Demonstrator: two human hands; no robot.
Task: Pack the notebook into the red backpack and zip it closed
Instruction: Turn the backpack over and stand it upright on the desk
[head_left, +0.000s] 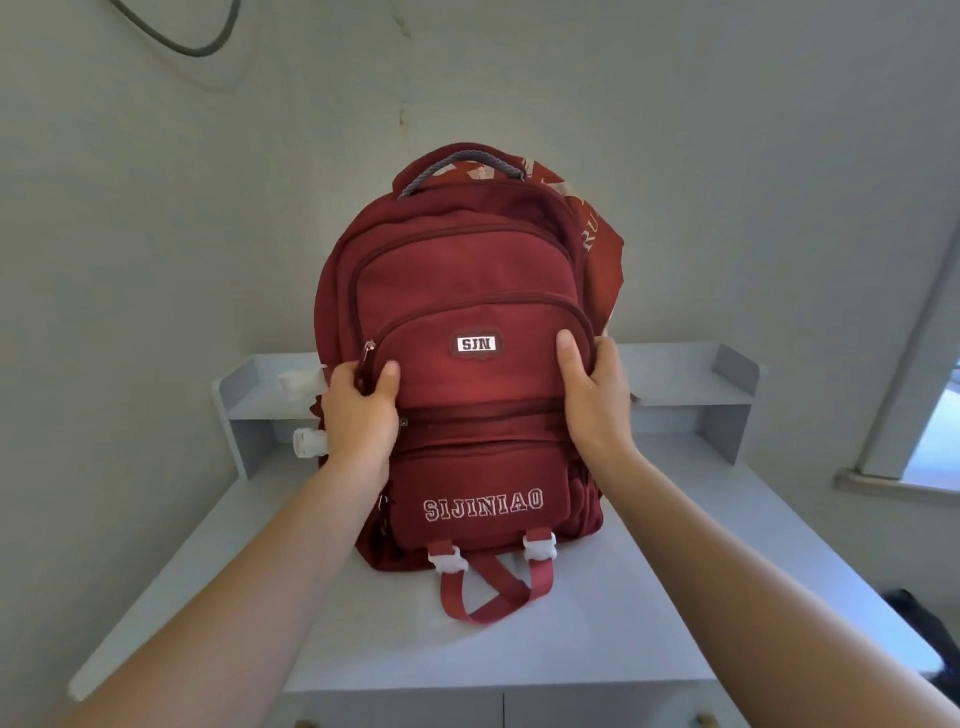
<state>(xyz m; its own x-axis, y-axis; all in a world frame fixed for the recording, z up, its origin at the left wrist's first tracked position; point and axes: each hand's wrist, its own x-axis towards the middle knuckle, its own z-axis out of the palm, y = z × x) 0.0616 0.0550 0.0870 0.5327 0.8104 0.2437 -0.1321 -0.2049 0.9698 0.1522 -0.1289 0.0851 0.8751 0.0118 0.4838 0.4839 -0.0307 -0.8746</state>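
1. The red backpack (467, 322) is stood upright on the pale desk (571, 649), with its front pockets seen zipped.
2. Its left side is gripped by the left hand (358, 415): the thumb is laid on the front and the fingers are curled round the edge.
3. Its right side is clasped by the right hand (597, 395), thumb on the front; the other fingers are hidden.
4. A red printed cover (597, 249) is seen behind the top right corner; whether it is the notebook cannot be told.

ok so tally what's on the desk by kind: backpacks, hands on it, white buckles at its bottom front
backpack: 1
hands: 2, left hand, right hand
white buckles at the bottom front: 2
total: 5
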